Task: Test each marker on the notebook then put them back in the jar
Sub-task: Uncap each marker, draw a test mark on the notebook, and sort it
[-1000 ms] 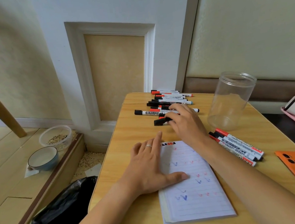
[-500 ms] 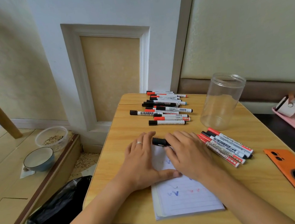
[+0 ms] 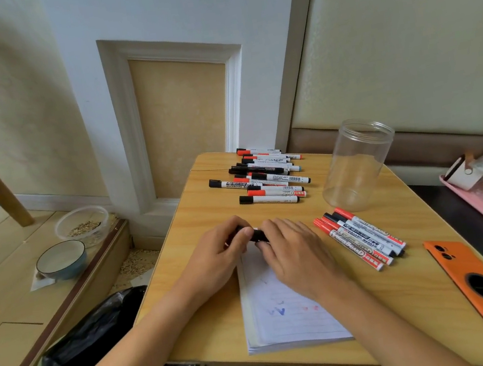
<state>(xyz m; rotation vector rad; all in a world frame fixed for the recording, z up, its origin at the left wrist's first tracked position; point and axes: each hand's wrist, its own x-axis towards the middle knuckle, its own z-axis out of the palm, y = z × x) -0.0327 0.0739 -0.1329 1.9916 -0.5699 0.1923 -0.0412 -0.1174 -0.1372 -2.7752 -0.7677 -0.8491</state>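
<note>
Wooden counter (image 3: 205, 284), beside a panelled wall: a black-capped marker (image 3: 255, 234), lifted from the far row a second ago, is now gripped between left hand (image 3: 221, 255) and right hand (image 3: 295, 253) above the notebook (image 3: 287, 319), apparently being uncapped for testing. "WHITEBOARD MARKER" is legible on the row; the jar (image 3: 355, 163) stands empty.

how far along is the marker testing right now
Done: blue and red marks on the notebook; four markers set aside. In hand: both hands grip a black marker. Left: the far pile; jar is empty.
</note>
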